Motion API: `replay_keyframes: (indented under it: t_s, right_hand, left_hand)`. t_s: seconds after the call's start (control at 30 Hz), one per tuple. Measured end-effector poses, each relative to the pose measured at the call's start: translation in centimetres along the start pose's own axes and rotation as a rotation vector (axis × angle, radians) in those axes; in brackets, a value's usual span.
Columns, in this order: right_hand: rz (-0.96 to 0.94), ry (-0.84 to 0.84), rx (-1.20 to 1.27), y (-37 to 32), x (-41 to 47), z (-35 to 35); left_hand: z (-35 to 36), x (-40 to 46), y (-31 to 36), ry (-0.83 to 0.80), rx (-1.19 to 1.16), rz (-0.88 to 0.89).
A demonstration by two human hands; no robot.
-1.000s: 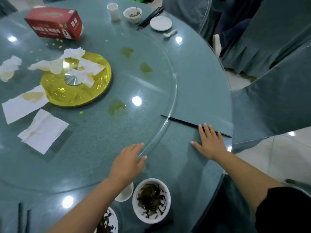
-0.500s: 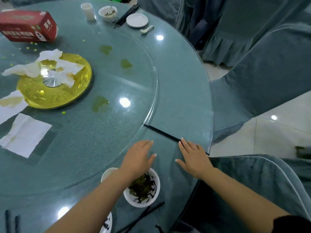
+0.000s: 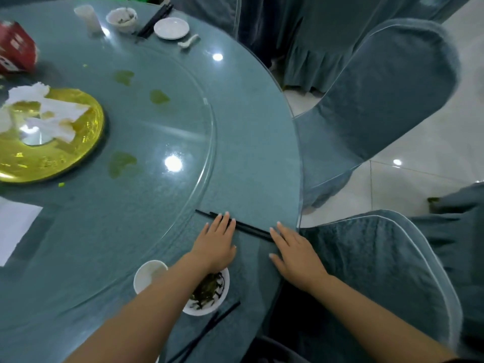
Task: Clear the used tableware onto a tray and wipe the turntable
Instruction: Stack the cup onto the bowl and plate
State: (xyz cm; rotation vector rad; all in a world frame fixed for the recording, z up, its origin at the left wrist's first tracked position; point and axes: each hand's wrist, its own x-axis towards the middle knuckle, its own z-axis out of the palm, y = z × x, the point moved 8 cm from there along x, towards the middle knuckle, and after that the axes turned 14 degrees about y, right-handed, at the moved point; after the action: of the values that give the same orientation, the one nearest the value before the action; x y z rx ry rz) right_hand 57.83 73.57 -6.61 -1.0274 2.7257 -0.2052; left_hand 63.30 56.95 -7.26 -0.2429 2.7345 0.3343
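Observation:
A pair of black chopsticks (image 3: pixel 251 229) lies on the table just outside the glass turntable (image 3: pixel 146 132). My left hand (image 3: pixel 217 242) rests flat with straight fingers over the chopsticks' left part. My right hand (image 3: pixel 293 247) lies flat, its fingertips at their right end. Under my left forearm stand a white bowl of dark leftovers (image 3: pixel 209 292) and a small white cup (image 3: pixel 149 275). A second pair of chopsticks (image 3: pixel 209 328) lies nearer me. Green spill stains (image 3: pixel 121 162) mark the turntable, along with a gold plate (image 3: pixel 52 137) carrying crumpled napkins.
At the far side sit a cup (image 3: pixel 87 17), a bowl (image 3: pixel 121 18), chopsticks (image 3: pixel 154 19), a saucer (image 3: pixel 171 28) and a spoon (image 3: pixel 188 41). A red box (image 3: pixel 15 48) stands at the far left. Covered chairs (image 3: pixel 377 100) crowd the table's right edge.
Both hands have come together at the chopsticks: my left hand moved right from the turntable's rim onto them, and my right hand slid along to their right end. The view shifted left.

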Motion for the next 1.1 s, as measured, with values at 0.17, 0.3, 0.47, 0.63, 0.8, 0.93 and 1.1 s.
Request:
replay_keyframes:
  t_s: [0.17,0.3,0.47,0.63,0.8,0.93,1.1]
  right_hand:
    - [0.214,0.088,0.087,3.2,0.0,-0.9]
    - [0.258,0.077,0.107,2.9,0.5,-0.8]
    - [0.289,0.037,0.158,2.5,0.7,-0.2]
    - [0.240,-0.048,0.210,2.4,0.4,-0.4]
    - [0.236,-0.021,0.270,1.5,0.2,-1.6]
    - [0.249,0.062,0.394,-0.5,0.6,-3.7]
    - [0.222,0.088,0.634,-5.3,1.6,-6.3]
  left_hand:
    - [0.3,0.2,0.9,-0.003,-0.028,0.012]
    - [0.2,0.1,1.5,-0.003,-0.046,0.036]
    - [0.2,-0.3,2.0,-0.006,-0.073,0.047]
    - [-0.9,-1.0,1.9,0.051,-0.094,0.056]
    - [-2.8,-2.6,0.4,0.166,-0.207,0.001]
    - [-5.1,-4.9,-2.3,0.338,-0.293,-0.071]
    - [-8.8,-9.1,-5.7,0.579,-0.309,-0.117]
